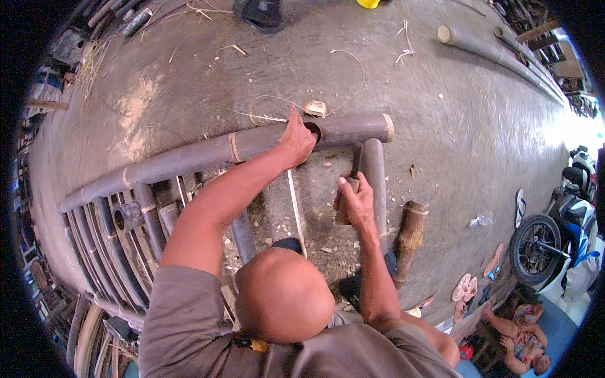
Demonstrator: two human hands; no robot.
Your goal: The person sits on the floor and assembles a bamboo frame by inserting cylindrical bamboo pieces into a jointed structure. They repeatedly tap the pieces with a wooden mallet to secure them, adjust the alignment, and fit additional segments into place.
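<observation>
"Bamboo is seen first: a long grey-brown pole (189,154) is stretched crosswise in front of the person. Where are the hands placed?"

"The left hand (297,140) is rested on the pole, near its right end. One finger is pointed forward across it, and the others are bent at the rim of a dark hole (316,130). Whether anything is pinched there cannot be told."

"And the right hand (358,205)?"

"It is wrapped tightly around the brown handle of a knife (357,162). The dark blade is pointed away from the body, just beside a shorter side pole (375,173); whether they touch cannot be told."

"What is found around them?"

"A pale wooden block (316,108) is seen just beyond the hole, with a thin curled strip (363,72) beside it. Chips are scattered over the grey floor (466,157). To the left, a row of rungs (113,236) is met by the long pole. To the right, a cut bamboo piece (411,234) is seen, and farther off a motorbike (535,249) is parked near some sandals (465,286)."
</observation>
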